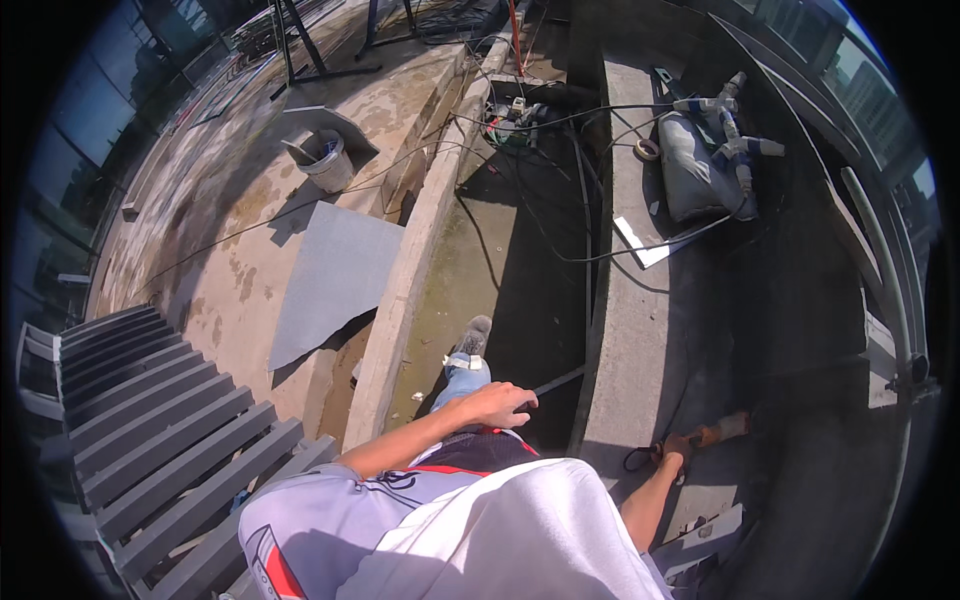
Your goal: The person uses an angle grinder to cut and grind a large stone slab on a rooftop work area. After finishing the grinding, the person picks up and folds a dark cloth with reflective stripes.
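Note:
My left hand (503, 404) is held in front of my body, above my bent leg in blue jeans (466, 380). Its fingers are loosely bent and apart, and nothing shows in them. Low on the right, in shadow, my right hand (677, 450) is closed round an orange hand-held tool (722, 430), apparently a power tool. Its exact kind is hard to make out in the dark. A black loop (637, 459) hangs beside that hand. The tool lies close to the dark wall on my right.
A concrete ledge (625, 330) carries a filled sack (693, 165), pipe fittings (735, 145), a tape roll (647, 150) and a white angled piece (640, 243). Black cables (560, 255) cross the trough. Left are a grey sheet (335, 270), a bucket (330, 170) and slats (180, 420).

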Available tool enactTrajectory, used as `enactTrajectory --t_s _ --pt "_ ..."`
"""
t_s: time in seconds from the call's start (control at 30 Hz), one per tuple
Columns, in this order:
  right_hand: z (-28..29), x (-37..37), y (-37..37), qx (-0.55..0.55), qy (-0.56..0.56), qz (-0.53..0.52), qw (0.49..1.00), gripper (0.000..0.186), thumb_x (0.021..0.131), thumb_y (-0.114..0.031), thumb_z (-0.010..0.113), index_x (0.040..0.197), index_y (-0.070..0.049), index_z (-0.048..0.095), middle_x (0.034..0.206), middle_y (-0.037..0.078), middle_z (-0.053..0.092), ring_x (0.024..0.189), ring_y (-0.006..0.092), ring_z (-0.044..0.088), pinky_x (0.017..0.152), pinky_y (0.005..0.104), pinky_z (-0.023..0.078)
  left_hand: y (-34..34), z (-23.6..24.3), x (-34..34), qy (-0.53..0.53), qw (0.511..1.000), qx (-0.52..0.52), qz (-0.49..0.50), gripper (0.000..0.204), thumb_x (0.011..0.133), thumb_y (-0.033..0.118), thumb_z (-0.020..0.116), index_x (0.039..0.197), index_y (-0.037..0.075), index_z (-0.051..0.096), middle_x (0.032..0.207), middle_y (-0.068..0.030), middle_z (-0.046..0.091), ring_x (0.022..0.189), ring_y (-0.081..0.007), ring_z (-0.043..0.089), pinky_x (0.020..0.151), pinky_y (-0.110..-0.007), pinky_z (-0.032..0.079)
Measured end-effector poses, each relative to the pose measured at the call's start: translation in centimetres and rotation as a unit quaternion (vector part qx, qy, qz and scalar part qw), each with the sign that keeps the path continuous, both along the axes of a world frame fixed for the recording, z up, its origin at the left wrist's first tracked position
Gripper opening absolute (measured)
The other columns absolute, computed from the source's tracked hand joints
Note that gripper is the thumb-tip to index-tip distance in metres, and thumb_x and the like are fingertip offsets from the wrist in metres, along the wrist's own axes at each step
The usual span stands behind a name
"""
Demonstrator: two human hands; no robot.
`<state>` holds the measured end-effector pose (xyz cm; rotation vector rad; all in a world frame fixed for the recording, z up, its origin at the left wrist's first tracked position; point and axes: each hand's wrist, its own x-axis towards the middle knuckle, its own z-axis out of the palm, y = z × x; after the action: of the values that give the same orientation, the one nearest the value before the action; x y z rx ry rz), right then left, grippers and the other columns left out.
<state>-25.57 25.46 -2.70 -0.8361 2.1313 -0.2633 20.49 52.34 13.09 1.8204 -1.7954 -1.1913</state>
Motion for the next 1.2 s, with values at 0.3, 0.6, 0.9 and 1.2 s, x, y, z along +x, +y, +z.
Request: enactTrajectory --t_s 0.3,0.6,0.9,1.2 --pt "4.0 6.6 2.5 0.003 0.278 0.000 0.961 0.065 0.099 -0.037 0.066 0.146 0.006 0.056 0.137 0.034 0.070 0.114 0.0467 0.077 0.096 0.0566 0.063 -6.6 -2.2 16.6 0.087 0.995 0.035 -0.014 0.041 0.100 0.024 0.071 0.134 0.001 0.073 0.122 -0.0230 0.080 0.114 -0.0366 0.079 0.102 -0.045 0.060" --pt "7.6 19.3 6.3 -0.126 0.401 0.084 0.903 0.048 0.101 -0.026 0.063 0.142 -0.001 0.063 0.131 0.031 0.073 0.112 0.0481 0.075 0.098 0.0538 0.060 -14.5 -11.1 38.4 0.058 0.988 0.085 0.118 0.041 0.097 0.023 0.071 0.133 0.003 0.074 0.118 -0.0244 0.081 0.103 -0.0409 0.080 0.095 -0.049 0.062" --pt "-8.2 45.4 8.3 0.001 0.130 0.229 0.965 0.023 0.102 -0.014 0.062 0.113 -0.002 0.079 0.097 0.015 0.079 0.086 0.0296 0.077 0.082 0.0394 0.060 -24.2 -30.1 36.4 0.188 0.969 0.153 0.054 0.041 0.099 0.025 0.070 0.135 0.007 0.075 0.114 -0.0231 0.081 0.104 -0.0377 0.079 0.095 -0.046 0.061" --pt "-39.6 40.2 -8.4 0.030 0.118 0.326 0.938 0.027 0.101 -0.023 0.070 0.120 -0.006 0.077 0.116 0.021 0.080 0.113 0.0382 0.078 0.099 0.0458 0.060 -47.3 -42.4 29.1 0.176 0.961 -0.018 -0.213 0.051 0.096 0.026 0.073 0.138 -0.001 0.073 0.109 -0.0259 0.080 0.109 -0.0394 0.079 0.099 -0.051 0.063"
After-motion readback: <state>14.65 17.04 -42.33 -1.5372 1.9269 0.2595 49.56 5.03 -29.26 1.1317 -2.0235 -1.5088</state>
